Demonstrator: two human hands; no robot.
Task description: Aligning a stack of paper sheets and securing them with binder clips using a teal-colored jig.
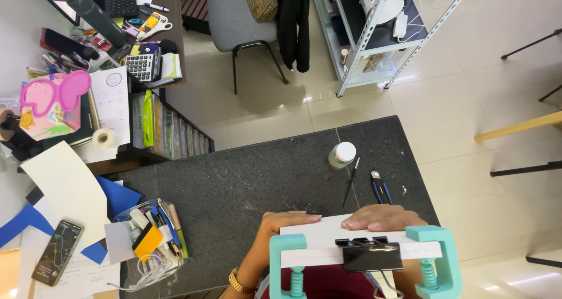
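White paper stack (328, 231), clamped in my teal press (363, 258) with a black binder clip (370, 253), sits at the counter's (246, 188) six o'clock, my left hand (281, 226) and right hand (383, 218) resting fingers flat across its top edge.

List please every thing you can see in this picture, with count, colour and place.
white block: one, white, clamped at the table's near edge
clamps: two, teal, at the block's ends
binder clip: one, black, on the block's front
jar: one, clear with white lid, far on the table
thin brush: one, dark, beside the jar
pliers: one, blue handles, right of the brush
table: one, black stone
phone: one, dark, lower left
chair: one, grey, top
left hand: one, on the block
right hand: one, on the block
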